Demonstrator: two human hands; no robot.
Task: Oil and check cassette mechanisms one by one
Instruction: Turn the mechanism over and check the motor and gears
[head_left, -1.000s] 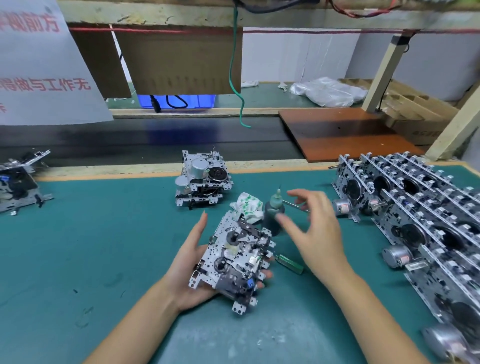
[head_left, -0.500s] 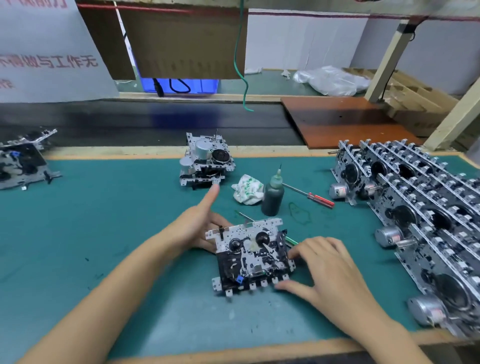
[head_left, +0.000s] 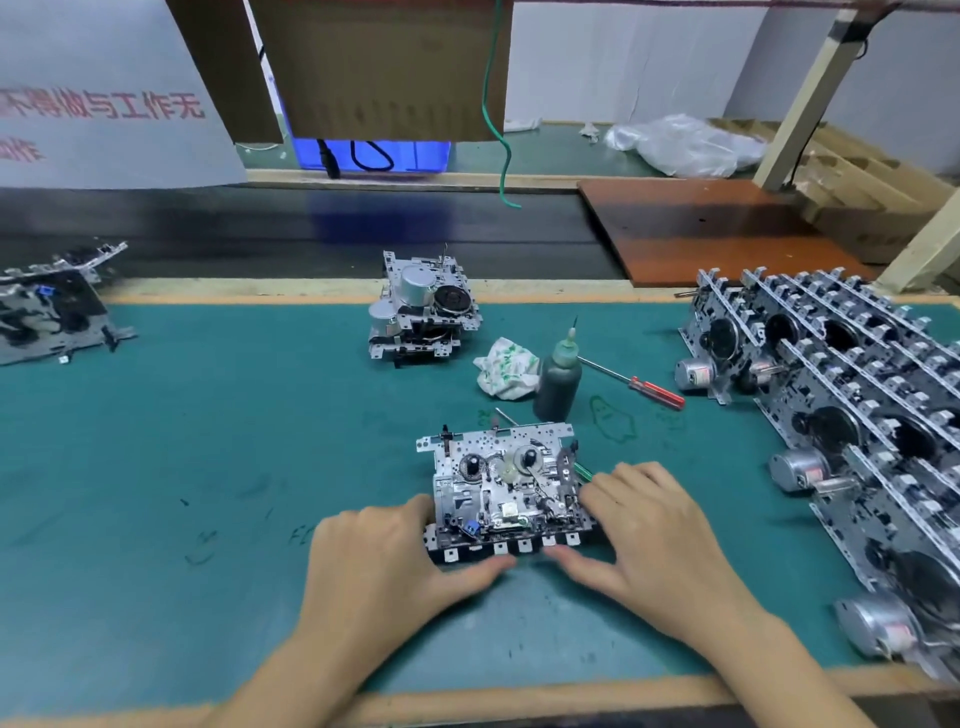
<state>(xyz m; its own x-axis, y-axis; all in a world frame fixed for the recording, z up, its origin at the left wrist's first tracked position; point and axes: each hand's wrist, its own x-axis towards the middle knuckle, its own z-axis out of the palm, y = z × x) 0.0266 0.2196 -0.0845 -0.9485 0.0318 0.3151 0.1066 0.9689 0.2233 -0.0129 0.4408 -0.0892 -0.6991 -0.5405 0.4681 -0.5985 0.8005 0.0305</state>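
A metal cassette mechanism (head_left: 506, 488) lies flat on the green mat (head_left: 208, 441), its reels facing up. My left hand (head_left: 384, 561) holds its front left corner, fingers curled against the side and thumb along the row of key tabs. My right hand (head_left: 644, 530) holds the right side the same way, thumb at the front edge. A dark oil bottle (head_left: 560, 382) with a thin needle tip stands just behind the mechanism. A green-handled tool (head_left: 584, 471) shows partly beside my right fingers.
A crumpled cloth (head_left: 506, 374) and a red-handled screwdriver (head_left: 652, 392) flank the bottle. Two stacked mechanisms (head_left: 423, 312) sit at the mat's far edge; another mechanism (head_left: 52, 306) lies far left. Rows of upright mechanisms (head_left: 841, 395) fill the right side. A dark conveyor belt (head_left: 260, 234) runs behind.
The mechanism went from my raised left palm down flat onto the mat. My left hand moved from behind it to its front left corner; my right hand settled on its right side.
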